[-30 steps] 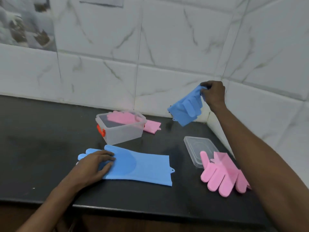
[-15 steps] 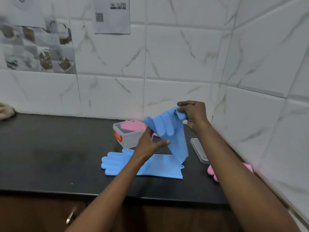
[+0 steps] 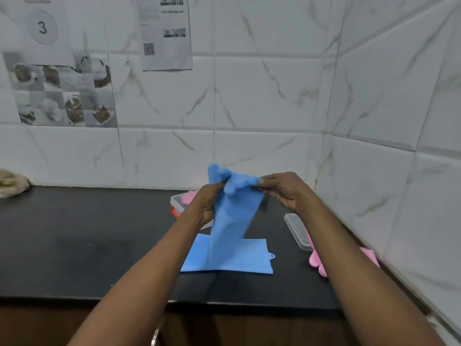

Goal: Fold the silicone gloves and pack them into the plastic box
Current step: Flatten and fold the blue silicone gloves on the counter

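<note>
Blue glove hangs over the bench, its top pinched by fingers of the left hand and right hand; a wall paper reads "3".

Your black counter carries a flat blue glove down below both sets of fingers, a clear box just behind your left fingers, a lid and pink glove below your right fingers, and a cloth far off left.

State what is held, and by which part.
The raised blue glove, at its finger end: left hand on one side, right hand on the other.
</note>
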### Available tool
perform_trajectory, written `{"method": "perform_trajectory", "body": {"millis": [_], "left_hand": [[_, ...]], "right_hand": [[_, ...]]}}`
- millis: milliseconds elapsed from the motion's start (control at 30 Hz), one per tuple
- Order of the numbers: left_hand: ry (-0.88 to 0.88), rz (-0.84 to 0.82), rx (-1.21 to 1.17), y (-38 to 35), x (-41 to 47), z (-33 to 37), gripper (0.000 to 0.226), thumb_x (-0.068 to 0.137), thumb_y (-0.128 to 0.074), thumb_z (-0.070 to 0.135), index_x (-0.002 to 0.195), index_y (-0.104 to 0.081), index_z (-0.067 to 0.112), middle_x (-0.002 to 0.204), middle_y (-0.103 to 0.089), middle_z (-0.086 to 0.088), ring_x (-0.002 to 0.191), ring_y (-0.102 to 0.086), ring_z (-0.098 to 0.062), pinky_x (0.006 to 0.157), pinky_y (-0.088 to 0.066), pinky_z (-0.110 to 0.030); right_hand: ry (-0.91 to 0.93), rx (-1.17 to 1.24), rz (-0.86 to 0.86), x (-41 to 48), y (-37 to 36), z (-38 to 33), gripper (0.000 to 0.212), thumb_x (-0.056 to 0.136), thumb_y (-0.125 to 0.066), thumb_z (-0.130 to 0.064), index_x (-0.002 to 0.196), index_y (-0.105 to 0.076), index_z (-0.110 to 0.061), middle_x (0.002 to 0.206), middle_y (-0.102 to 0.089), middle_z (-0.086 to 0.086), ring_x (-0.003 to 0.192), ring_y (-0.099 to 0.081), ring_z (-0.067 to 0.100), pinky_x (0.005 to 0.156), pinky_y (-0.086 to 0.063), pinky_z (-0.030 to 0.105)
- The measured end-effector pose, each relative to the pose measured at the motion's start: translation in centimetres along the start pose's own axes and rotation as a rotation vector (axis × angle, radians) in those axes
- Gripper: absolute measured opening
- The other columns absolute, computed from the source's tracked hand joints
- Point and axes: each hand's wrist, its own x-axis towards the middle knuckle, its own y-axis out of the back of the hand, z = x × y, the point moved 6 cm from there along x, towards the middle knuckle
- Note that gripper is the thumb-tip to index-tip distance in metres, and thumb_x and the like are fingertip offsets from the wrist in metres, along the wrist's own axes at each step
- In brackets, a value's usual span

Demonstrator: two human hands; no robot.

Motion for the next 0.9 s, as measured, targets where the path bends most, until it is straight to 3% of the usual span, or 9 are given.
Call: {"method": "perform_trajectory", "body": {"millis": [67, 133, 233, 300, 467, 600, 667, 767, 900], "left_hand": [[0.106, 0.012, -0.094, -0.2, -0.2, -1.0, 0.05, 0.091, -0.063, 0.03, 0.131, -0.057, 0.0, 0.129, -0.062, -0.022, 0.123, -0.058, -0.032, 0.108, -0.043, -0.044], [0.183, 0.007, -0.164, -0.5, -0.5, -1.6, 0.048, 0.094, -0.06, 0.029, 0.134, -0.054, 0.002, 0.133, -0.059, -0.021, 0.122, -0.058, -0.033, 0.104, -0.045, -0.045], [0.195, -0.034, -0.236, -0.8, -0.6, -2.0, 0.046, 0.096, -0.057, 0.027, 0.136, -0.052, 0.003, 0.132, -0.06, -0.019, 0.118, -0.06, -0.034, 0.097, -0.048, -0.047], [0.154, -0.036, -0.27, -0.7, -0.5, -1.8, 0.047, 0.096, -0.057, 0.024, 0.138, -0.05, 0.003, 0.136, -0.057, -0.02, 0.122, -0.057, -0.036, 0.102, -0.046, -0.05], [0.117, -0.095, -0.353, -0.4, -0.9, -1.7, 0.052, 0.091, -0.065, 0.022, 0.135, -0.051, -0.002, 0.125, -0.064, -0.023, 0.108, -0.066, -0.037, 0.084, -0.057, -0.048], [0.169, -0.186, -0.228, -0.9, -1.8, -2.6, 0.057, 0.086, -0.071, 0.019, 0.136, -0.052, 0.001, 0.136, -0.056, -0.023, 0.121, -0.058, -0.039, 0.096, -0.051, -0.051], [0.178, -0.221, -0.161, -1.1, -2.1, -2.7, 0.053, 0.085, -0.072, 0.016, 0.134, -0.055, 0.002, 0.132, -0.059, -0.022, 0.118, -0.06, -0.039, 0.092, -0.053, -0.051], [0.128, 0.0, 0.034, 0.3, -1.9, -2.2, 0.05, 0.085, -0.073, 0.014, 0.13, -0.057, 0.002, 0.117, -0.07, -0.015, 0.101, -0.07, -0.032, 0.074, -0.059, -0.039], [-0.018, 0.547, 0.592, 3.3, -3.1, -1.3, 0.062, 0.093, -0.059, 0.043, 0.14, -0.046, 0.005, 0.131, -0.058, -0.011, 0.112, -0.057, -0.027, 0.088, -0.049, -0.036]], "right_hand": [[0.029, -0.222, 0.145, 0.3, 0.9, 0.6, 0.013, 0.086, -0.068, -0.001, 0.09, -0.064, 0.011, 0.073, -0.06, 0.018, 0.049, -0.063, 0.02, 0.046, -0.056, 0.025], [0.069, -0.442, 0.258, 0.7, 1.7, 1.0, 0.027, 0.086, -0.073, -0.019, 0.069, -0.061, -0.002, 0.056, -0.049, 0.011, 0.034, -0.045, 0.017, 0.034, -0.035, 0.021], [0.074, -0.452, 0.257, 1.0, 2.0, 2.1, 0.048, 0.084, -0.07, -0.043, 0.053, -0.046, -0.015, 0.05, -0.043, 0.005, 0.042, -0.036, 0.018, 0.041, -0.025, 0.021], [0.009, -0.347, 0.099, 0.3, 1.3, 3.5, 0.041, 0.081, -0.068, -0.055, 0.071, -0.063, -0.015, 0.062, -0.062, 0.001, 0.052, -0.053, 0.015, 0.044, -0.036, 0.022], [0.003, -0.064, -0.117, -1.0, 1.3, 7.4, 0.057, 0.075, -0.077, -0.038, 0.114, -0.067, 0.002, 0.113, -0.07, 0.017, 0.099, -0.063, 0.03, 0.085, -0.049, 0.042], [-0.137, 0.183, -0.198, -1.1, 0.4, 8.4, 0.049, 0.088, -0.067, -0.039, 0.122, -0.066, -0.004, 0.124, -0.066, 0.018, 0.115, -0.063, 0.032, 0.099, -0.05, 0.046], [-0.158, 0.273, -0.236, -0.9, -0.6, 8.0, 0.045, 0.089, -0.068, -0.027, 0.126, -0.063, -0.003, 0.128, -0.063, 0.02, 0.117, -0.061, 0.036, 0.099, -0.05, 0.048], [-0.058, 0.275, -0.152, -0.2, -1.1, 6.9, 0.04, 0.085, -0.067, -0.004, 0.124, -0.061, -0.001, 0.126, -0.063, 0.024, 0.112, -0.063, 0.04, 0.096, -0.05, 0.052], [0.161, 0.002, -0.063, 0.3, -2.1, 3.5, 0.031, 0.089, -0.057, 0.003, 0.118, -0.061, -0.007, 0.116, -0.067, 0.021, 0.098, -0.067, 0.034, 0.088, -0.055, 0.046]]}}
